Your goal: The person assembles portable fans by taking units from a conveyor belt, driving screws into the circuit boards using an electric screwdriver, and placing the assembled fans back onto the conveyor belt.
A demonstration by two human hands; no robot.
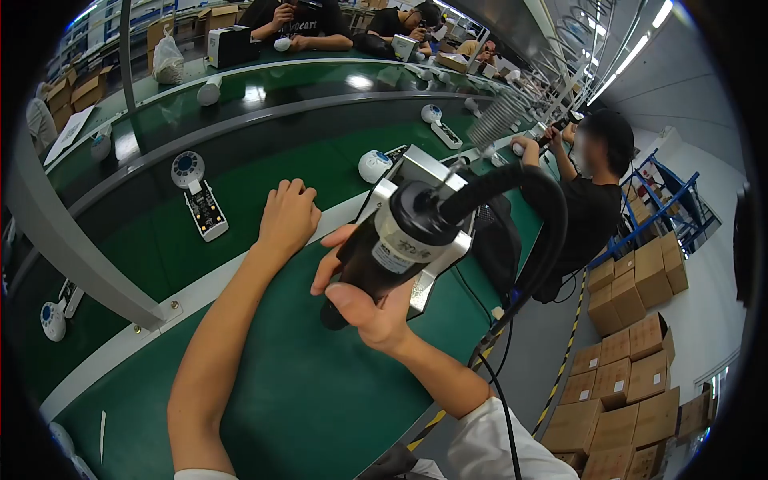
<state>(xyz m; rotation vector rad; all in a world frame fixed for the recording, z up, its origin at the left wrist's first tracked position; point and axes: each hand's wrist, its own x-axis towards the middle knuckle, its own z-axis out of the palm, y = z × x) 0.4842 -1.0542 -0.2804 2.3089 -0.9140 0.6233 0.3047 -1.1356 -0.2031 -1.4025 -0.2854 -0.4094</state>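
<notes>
Power tool (392,252) over the table (304,360), directly before the metal case (428,166); beyond the rail (216,282), one device (205,210) lies left, a second device (374,166) just beside the case, and away right, cartons (612,376) are stacked on the floor (530,352)!

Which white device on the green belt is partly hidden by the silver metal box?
The white device whose round head shows just behind the box; the other visible ones lie clear of it.

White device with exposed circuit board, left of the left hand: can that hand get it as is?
Probably yes: the left hand is close to the white device, and only bare green surface shows between them.
</notes>
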